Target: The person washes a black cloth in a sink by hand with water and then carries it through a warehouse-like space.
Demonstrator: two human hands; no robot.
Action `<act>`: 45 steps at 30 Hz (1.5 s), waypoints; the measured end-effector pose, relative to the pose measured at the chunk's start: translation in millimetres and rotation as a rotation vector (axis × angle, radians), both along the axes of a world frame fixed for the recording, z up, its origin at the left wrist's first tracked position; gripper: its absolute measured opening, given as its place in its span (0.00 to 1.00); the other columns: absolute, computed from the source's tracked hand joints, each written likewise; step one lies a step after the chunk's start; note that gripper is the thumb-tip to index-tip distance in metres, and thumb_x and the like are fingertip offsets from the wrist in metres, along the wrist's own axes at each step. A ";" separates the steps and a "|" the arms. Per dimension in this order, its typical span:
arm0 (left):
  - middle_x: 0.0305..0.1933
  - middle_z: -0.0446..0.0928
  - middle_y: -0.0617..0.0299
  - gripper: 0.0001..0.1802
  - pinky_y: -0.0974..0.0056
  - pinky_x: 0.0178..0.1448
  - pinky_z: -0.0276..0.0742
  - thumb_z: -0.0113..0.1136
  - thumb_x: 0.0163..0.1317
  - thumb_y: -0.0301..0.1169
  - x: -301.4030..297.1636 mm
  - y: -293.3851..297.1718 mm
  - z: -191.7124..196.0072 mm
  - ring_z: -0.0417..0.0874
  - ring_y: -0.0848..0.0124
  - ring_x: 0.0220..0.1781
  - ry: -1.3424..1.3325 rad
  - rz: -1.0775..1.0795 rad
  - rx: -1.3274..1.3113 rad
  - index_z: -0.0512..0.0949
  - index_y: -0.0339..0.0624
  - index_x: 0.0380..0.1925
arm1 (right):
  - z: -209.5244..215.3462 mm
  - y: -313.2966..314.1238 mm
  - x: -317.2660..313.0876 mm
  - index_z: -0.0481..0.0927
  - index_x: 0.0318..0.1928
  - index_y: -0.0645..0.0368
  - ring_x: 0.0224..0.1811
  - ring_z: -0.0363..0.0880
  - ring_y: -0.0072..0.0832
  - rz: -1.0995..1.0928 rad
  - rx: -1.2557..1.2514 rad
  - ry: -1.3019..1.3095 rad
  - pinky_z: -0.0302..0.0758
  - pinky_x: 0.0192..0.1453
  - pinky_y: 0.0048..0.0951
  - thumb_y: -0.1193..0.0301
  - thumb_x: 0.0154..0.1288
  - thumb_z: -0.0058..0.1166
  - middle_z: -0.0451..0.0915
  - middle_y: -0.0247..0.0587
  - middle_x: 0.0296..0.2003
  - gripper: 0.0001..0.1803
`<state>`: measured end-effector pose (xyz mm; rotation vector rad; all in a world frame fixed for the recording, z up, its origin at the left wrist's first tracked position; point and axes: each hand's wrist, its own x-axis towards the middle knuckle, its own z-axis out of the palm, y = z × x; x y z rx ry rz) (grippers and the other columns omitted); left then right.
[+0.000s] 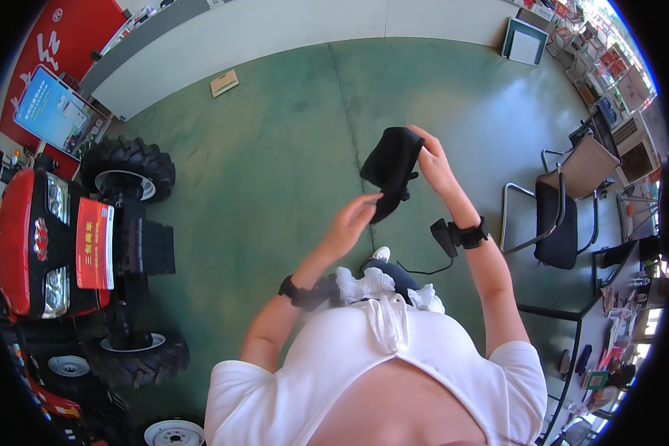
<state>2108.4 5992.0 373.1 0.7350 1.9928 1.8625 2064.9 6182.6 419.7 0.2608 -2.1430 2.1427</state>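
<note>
A black cap-shaped item (392,158) is held up in front of me, above the floor. It has a broad curved panel, a rounded flap at its lower end and small knobby parts along its right side. My right hand (435,160) grips its upper right edge, the fingers partly hidden behind it. Lower down, my left hand (351,224), slightly blurred, pinches the item near its flap. Both wrists wear black straps; a small black device (444,238) with a cable sits beside the right strap (471,233).
A red tractor (24,241) with big black tyres stands on the left. To the right are a metal-framed chair (555,223) and a cluttered desk (598,338). A flat cardboard piece (224,83) lies on the green floor (260,163) before a long white counter (275,33).
</note>
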 end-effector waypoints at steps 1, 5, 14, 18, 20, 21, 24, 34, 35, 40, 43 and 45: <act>0.41 0.71 0.58 0.17 0.71 0.47 0.65 0.45 0.58 0.34 -21.5 13.5 -2.9 0.72 0.72 0.43 -0.021 0.122 0.096 0.65 0.41 0.47 | 7.3 16.4 -14.4 0.65 0.48 0.67 0.42 0.66 0.18 -0.016 0.054 -0.029 0.62 0.47 0.20 0.70 0.60 0.37 0.71 0.35 0.39 0.18; 0.49 0.64 0.56 0.24 0.67 0.53 0.59 0.49 0.56 0.38 -81.8 74.1 -5.1 0.66 0.67 0.51 -0.060 0.305 0.089 0.60 0.38 0.50 | 26.2 67.7 -63.7 0.69 0.36 0.69 0.32 0.64 0.14 0.087 0.244 0.100 0.63 0.35 0.16 0.74 0.56 0.38 0.69 0.26 0.27 0.11; 0.41 0.72 0.54 0.20 0.71 0.49 0.64 0.51 0.53 0.27 -196.2 183.1 -5.5 0.72 0.71 0.44 0.050 0.252 0.115 0.65 0.36 0.47 | 38.5 127.0 -156.6 0.65 0.25 0.64 0.21 0.58 0.13 -0.197 0.122 0.146 0.57 0.22 0.15 0.81 0.46 0.32 0.62 0.28 0.17 0.06; 0.40 0.73 0.54 0.18 0.67 0.42 0.68 0.50 0.48 0.20 -263.9 220.6 29.5 0.75 0.66 0.38 0.411 0.374 0.124 0.69 0.36 0.43 | 54.6 195.9 -207.9 0.66 0.27 0.65 0.19 0.61 0.17 -0.368 0.429 0.337 0.62 0.23 0.18 0.81 0.44 0.37 0.65 0.38 0.16 0.06; 0.39 0.73 0.55 0.20 0.66 0.40 0.69 0.50 0.44 0.19 -284.8 235.0 43.6 0.75 0.64 0.37 0.699 0.426 -0.013 0.70 0.37 0.42 | 53.8 218.2 -235.5 0.66 0.28 0.65 0.20 0.61 0.17 -0.437 0.391 0.380 0.62 0.24 0.18 0.82 0.44 0.36 0.65 0.38 0.16 0.07; 0.38 0.73 0.55 0.22 0.65 0.38 0.70 0.51 0.40 0.18 -288.8 244.7 50.2 0.75 0.62 0.35 0.965 0.476 -0.160 0.71 0.38 0.41 | 53.6 230.3 -245.6 0.66 0.28 0.65 0.20 0.61 0.16 -0.500 0.355 0.403 0.62 0.25 0.17 0.82 0.44 0.36 0.65 0.37 0.16 0.08; 0.32 0.73 0.52 0.20 0.63 0.30 0.70 0.53 0.40 0.19 -283.0 302.2 68.7 0.75 0.59 0.28 0.950 0.328 -0.176 0.71 0.35 0.39 | 53.6 268.8 -280.6 0.66 0.31 0.65 0.28 0.62 0.16 -0.402 0.177 0.311 0.62 0.33 0.15 0.80 0.50 0.35 0.66 0.34 0.23 0.07; 0.51 0.64 0.43 0.29 0.78 0.19 0.65 0.49 0.41 0.22 -353.3 469.9 60.3 0.67 0.77 0.12 1.204 0.183 -0.640 0.59 0.26 0.49 | 27.8 417.2 -359.4 0.64 0.48 0.63 0.46 0.64 0.20 -0.134 0.081 0.179 0.62 0.49 0.21 0.65 0.59 0.39 0.67 0.35 0.44 0.19; 0.51 0.64 0.43 0.29 0.78 0.19 0.65 0.49 0.41 0.22 -361.5 486.5 56.9 0.67 0.77 0.12 1.206 0.180 -0.631 0.59 0.26 0.49 | 25.3 433.8 -364.0 0.64 0.48 0.63 0.46 0.64 0.20 -0.141 0.088 0.179 0.62 0.49 0.21 0.65 0.59 0.39 0.67 0.35 0.44 0.19; 0.53 0.62 0.45 0.31 0.77 0.19 0.65 0.48 0.41 0.20 -393.7 556.8 59.6 0.67 0.75 0.12 1.167 0.074 -0.573 0.58 0.26 0.50 | 13.0 515.8 -392.8 0.65 0.49 0.63 0.47 0.64 0.21 -0.219 0.095 0.176 0.61 0.51 0.23 0.64 0.59 0.39 0.67 0.37 0.46 0.20; 0.50 0.65 0.47 0.29 0.76 0.19 0.67 0.49 0.41 0.22 -413.1 593.4 72.5 0.69 0.74 0.14 1.106 -0.013 -0.530 0.61 0.29 0.49 | 18.7 556.6 -409.9 0.64 0.50 0.63 0.48 0.64 0.22 -0.271 0.202 0.128 0.61 0.51 0.22 0.65 0.60 0.38 0.67 0.37 0.46 0.20; 0.49 0.67 0.50 0.29 0.72 0.21 0.69 0.49 0.41 0.21 -430.9 615.7 62.7 0.72 0.69 0.17 0.998 -0.052 -0.374 0.61 0.32 0.50 | 6.2 584.5 -414.2 0.64 0.50 0.63 0.48 0.64 0.21 -0.342 0.027 0.078 0.60 0.51 0.22 0.65 0.60 0.38 0.67 0.37 0.46 0.20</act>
